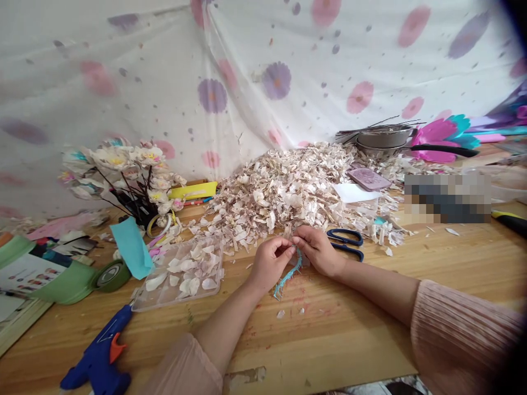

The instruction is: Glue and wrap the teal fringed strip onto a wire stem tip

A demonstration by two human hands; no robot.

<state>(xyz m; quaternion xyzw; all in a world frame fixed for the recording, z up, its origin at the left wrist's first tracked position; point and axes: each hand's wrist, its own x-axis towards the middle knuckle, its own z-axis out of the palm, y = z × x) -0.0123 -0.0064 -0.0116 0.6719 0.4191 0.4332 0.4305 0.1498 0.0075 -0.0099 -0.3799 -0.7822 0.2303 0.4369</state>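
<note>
My left hand (269, 262) and my right hand (318, 250) meet over the wooden table (370, 329), both pinched on the top of a thin teal stem (287, 277) that hangs down between them. A small pale petal seems to be pressed at the stem's tip, though it is hard to make out. Just behind the hands lies a big heap of pale dried petals (296, 192). Blue-handled scissors (348, 243) lie right of my right hand. A clear plastic tray (181, 274) with several petals sits left of my left hand.
A blue glue gun (101, 359) lies at the front left. Green tape rolls (109, 274), a teal paper piece (132, 247) and a finished flower bunch (123, 175) are at the left. A metal pan (387, 137) stands at the back right, floral cloth behind.
</note>
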